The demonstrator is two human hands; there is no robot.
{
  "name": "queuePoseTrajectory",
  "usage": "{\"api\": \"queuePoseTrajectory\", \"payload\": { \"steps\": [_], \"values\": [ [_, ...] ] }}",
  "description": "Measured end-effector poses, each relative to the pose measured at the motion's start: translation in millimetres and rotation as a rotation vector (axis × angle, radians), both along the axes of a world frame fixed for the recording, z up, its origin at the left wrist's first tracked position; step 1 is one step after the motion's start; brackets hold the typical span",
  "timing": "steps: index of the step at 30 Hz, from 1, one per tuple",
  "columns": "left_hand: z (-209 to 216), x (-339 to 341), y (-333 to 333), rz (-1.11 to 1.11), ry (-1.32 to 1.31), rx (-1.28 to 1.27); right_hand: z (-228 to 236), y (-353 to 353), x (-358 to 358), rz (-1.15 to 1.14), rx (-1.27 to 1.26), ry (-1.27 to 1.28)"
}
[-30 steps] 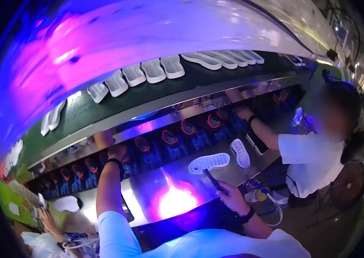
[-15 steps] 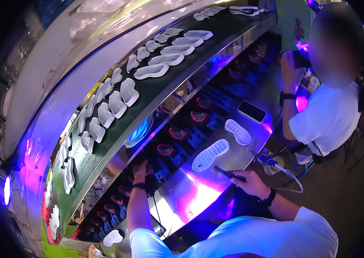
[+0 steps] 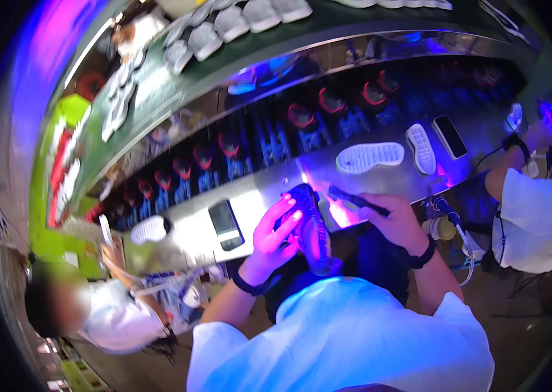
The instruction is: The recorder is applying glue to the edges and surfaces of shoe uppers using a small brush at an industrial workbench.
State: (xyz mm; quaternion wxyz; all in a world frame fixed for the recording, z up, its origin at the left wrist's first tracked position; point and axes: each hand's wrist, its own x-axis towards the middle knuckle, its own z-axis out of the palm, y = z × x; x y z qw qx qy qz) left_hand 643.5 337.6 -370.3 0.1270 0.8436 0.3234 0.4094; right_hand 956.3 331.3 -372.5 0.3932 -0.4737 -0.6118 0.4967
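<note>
A dark shoe upper (image 3: 314, 230) is in my left hand (image 3: 272, 238), held toe-up over the near edge of the metal bench (image 3: 269, 186). My fingers wrap its left side, under violet-pink light. In my right hand (image 3: 396, 222) is a slim dark handheld tool (image 3: 354, 199); its tip points left, towards the upper, with a gap between them. What kind of tool it is does not show clearly. Beyond my right hand, a long white shoe sole (image 3: 370, 157) and a second white sole (image 3: 421, 149) lie on the bench.
Dark shoes with red-rimmed openings (image 3: 230, 145) line a rack behind the bench. Above it, a green conveyor belt (image 3: 165, 98) carries pale shoe parts. Phones lie left (image 3: 225, 225) and right (image 3: 449, 136). One person (image 3: 126, 313) sits left, another (image 3: 540, 222) right.
My left hand has come back from the rack and now holds a dark shoe upper before me. The view has turned, bringing the left co-worker in. My right hand still holds the tool.
</note>
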Motion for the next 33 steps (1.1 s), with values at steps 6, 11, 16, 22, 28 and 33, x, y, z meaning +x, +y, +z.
{"api": "queuePoseTrajectory", "payload": {
  "steps": [6, 11, 16, 22, 28, 33],
  "values": [
    [19, 2, -17, -0.026, 0.040, 0.215, 24, -4, -19, -0.027, 0.198, -0.135],
    [23, 0, -25, -0.075, 0.114, 0.242, 21, -12, -22, 0.037, 0.166, -0.163],
    [25, -7, -21, -0.082, 0.156, 0.226, 16, -31, -2, 0.182, 0.079, -0.052],
    [24, 4, -14, -0.148, 0.222, 0.236, 23, -23, 7, 0.172, 0.022, -0.064],
    [15, 15, -3, -0.066, 0.230, 0.203, 1, -21, 26, 0.164, -0.027, 0.005],
    [-3, 22, 4, 0.000, 0.221, 0.121, 7, -28, 43, 0.164, -0.272, -0.029]
  ]
}}
